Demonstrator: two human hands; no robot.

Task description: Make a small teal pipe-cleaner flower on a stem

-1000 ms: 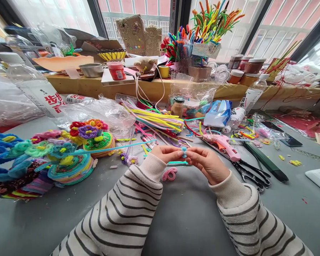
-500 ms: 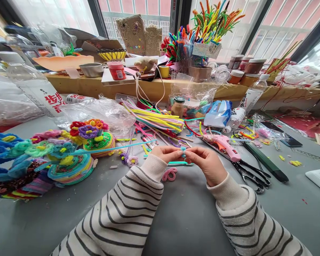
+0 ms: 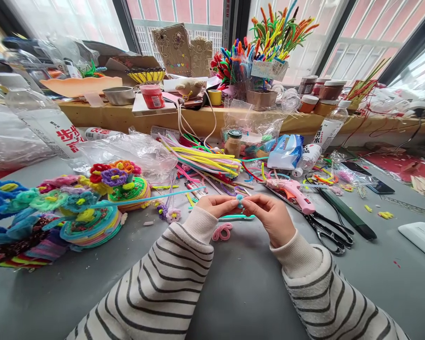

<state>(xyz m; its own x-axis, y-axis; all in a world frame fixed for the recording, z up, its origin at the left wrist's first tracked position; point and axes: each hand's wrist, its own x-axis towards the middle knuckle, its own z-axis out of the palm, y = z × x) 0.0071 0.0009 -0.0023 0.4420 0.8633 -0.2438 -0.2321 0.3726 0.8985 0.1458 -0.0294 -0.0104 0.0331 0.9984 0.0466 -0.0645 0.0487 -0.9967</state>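
While the left hand [image 3: 220, 206] and right hand [image 3: 271, 218] pinch the small blue piece [image 3: 240, 201] over the counter [image 3: 246, 293], short of its back edge, that piece is probably light, soft and crushable, best held by its sides

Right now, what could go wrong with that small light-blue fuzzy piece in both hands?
The small light-blue fuzzy piece, pinched between the left hand and right hand, might slip or get squashed.

The right hand could bump the nearby pink-and-orange plastic glue gun; I can't tell whether it's hot.
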